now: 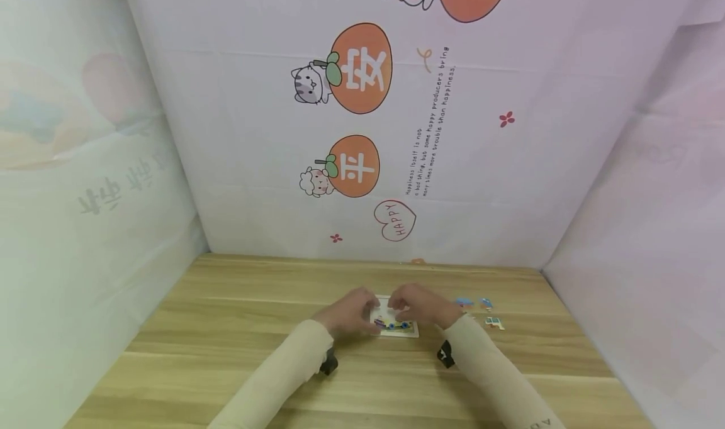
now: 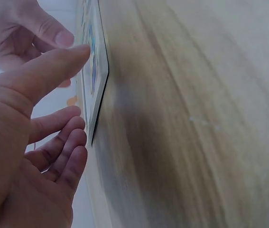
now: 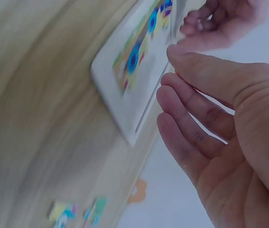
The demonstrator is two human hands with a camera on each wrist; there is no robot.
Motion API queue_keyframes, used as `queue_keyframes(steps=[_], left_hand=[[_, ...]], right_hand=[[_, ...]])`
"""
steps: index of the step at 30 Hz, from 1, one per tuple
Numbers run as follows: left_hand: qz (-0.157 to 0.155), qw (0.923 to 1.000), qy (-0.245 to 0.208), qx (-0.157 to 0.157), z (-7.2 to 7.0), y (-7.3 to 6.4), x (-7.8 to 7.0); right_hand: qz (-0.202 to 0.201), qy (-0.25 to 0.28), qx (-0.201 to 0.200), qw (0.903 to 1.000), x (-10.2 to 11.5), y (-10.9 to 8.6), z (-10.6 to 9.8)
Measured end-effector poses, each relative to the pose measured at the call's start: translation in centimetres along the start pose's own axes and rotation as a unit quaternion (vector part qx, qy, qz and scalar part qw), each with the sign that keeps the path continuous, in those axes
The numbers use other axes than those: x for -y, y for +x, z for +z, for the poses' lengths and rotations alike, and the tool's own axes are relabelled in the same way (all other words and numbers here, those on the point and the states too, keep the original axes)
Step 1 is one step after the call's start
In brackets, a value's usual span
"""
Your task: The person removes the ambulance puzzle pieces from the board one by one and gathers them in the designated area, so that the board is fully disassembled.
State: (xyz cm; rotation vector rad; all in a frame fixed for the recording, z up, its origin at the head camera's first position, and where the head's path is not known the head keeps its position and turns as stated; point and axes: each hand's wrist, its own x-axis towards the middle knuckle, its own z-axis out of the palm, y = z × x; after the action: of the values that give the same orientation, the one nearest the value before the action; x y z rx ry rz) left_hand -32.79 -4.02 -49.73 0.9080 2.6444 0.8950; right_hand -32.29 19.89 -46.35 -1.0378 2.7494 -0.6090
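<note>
A small white puzzle board [image 1: 383, 307] lies on the wooden table between the two hands. Colourful pieces with blue round shapes [image 3: 133, 59] fill one side of it, and the rest of its surface is white. My left hand [image 1: 352, 311] is at the board's left side, thumb and fingers apart, with no piece visible between them. Over the right part of the board is my right hand [image 1: 421, 304], its fingers loosely bent and the thumb apart from them. I see nothing held in it. Whether either hand touches the board I cannot tell.
Several loose puzzle pieces [image 1: 494, 323] lie on the table [image 1: 255, 303] to the right of the board. A white printed sheet [image 1: 255, 165] stands behind the table, and pale sheets hang on both sides.
</note>
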Motion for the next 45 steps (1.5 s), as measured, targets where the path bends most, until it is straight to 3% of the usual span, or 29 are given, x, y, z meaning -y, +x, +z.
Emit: queue_keyframes(steps=[11,19,24,31,41,45], left_hand=[[0.024,0.9997,0.008,0.002,0.3,0.1,0.2],[0.026,0.9996,0.001,0.005,0.3,0.2,0.2],[0.017,0.9998,-0.012,0.004,0.3,0.3,0.4],[0.017,0.9996,-0.018,0.009,0.4,0.6,0.8],[0.024,0.999,-0.034,0.016,0.4,0.4,0.4],[0.019,0.9991,-0.035,0.015,0.5,0.4,0.6]], right_hand=[[0.003,0.022,0.006,0.9997,0.8,0.9,1.8],[-0.014,-0.003,0.014,0.9998,1.3,1.2,1.9],[0.004,-0.021,0.021,0.9996,1.7,1.5,1.9],[0.025,-0.004,0.013,0.9996,2.1,1.6,1.5],[-0.023,0.008,-0.004,0.9997,1.7,2.2,1.3],[-0.022,0.02,-0.006,0.9995,1.9,2.0,0.9]])
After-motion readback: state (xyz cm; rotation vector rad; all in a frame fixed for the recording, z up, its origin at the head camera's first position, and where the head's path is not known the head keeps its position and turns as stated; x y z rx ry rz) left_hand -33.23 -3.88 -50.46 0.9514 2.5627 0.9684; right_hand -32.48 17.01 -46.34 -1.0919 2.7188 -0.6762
